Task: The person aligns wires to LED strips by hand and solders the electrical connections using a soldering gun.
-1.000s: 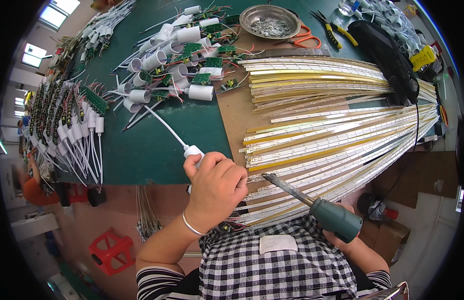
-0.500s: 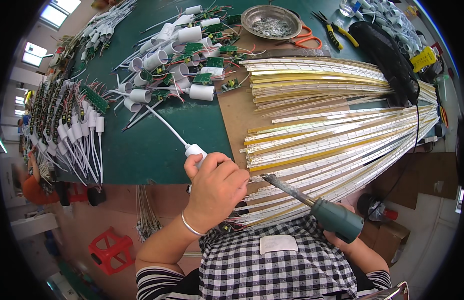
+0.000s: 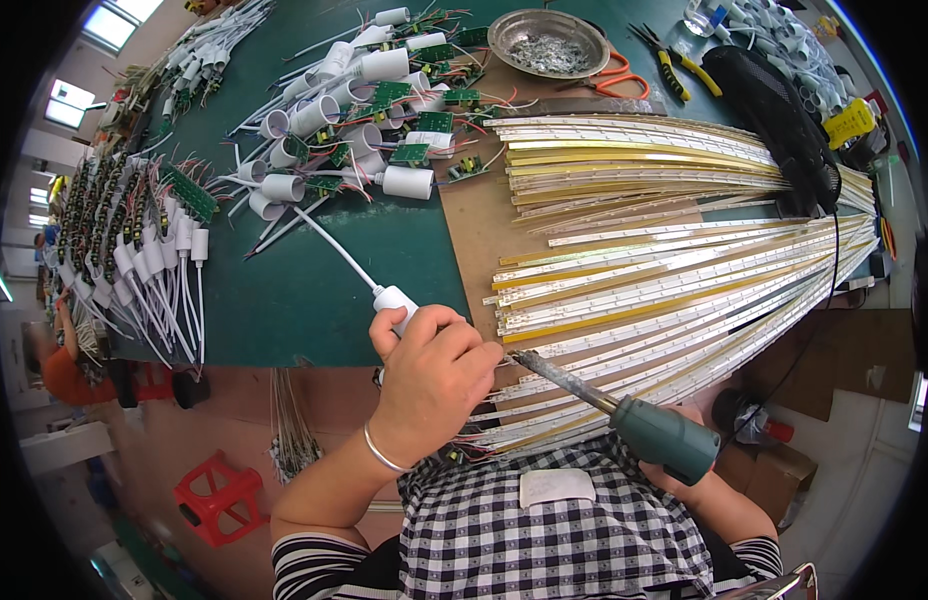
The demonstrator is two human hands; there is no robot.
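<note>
My left hand (image 3: 429,375) is closed around a white plastic cap (image 3: 392,299), whose white cable (image 3: 334,243) runs up and left across the table. Its fingertips meet by the near ends of the LED strips (image 3: 604,310), long thin white and yellow bars fanned out to the right. Partly hidden behind a soldering iron (image 3: 669,438) with a green handle, my right hand (image 3: 672,478) grips it from below. The iron's grey tip lies right beside my left fingertips, over the strip ends. Whatever small part or wire is between those fingertips is hidden.
White caps with green circuit boards (image 3: 384,120) pile up at the far left-centre. Another bundle (image 3: 154,255) hangs by the table's left edge. A metal bowl (image 3: 547,45), orange-handled scissors (image 3: 621,82), yellow pliers (image 3: 674,75) and a black sleeve-like object (image 3: 774,120) lie at the back.
The soldering iron has shifted slightly left, so its tip is closer to my left fingertips. My left hand stays almost where it was, still on the white cap.
</note>
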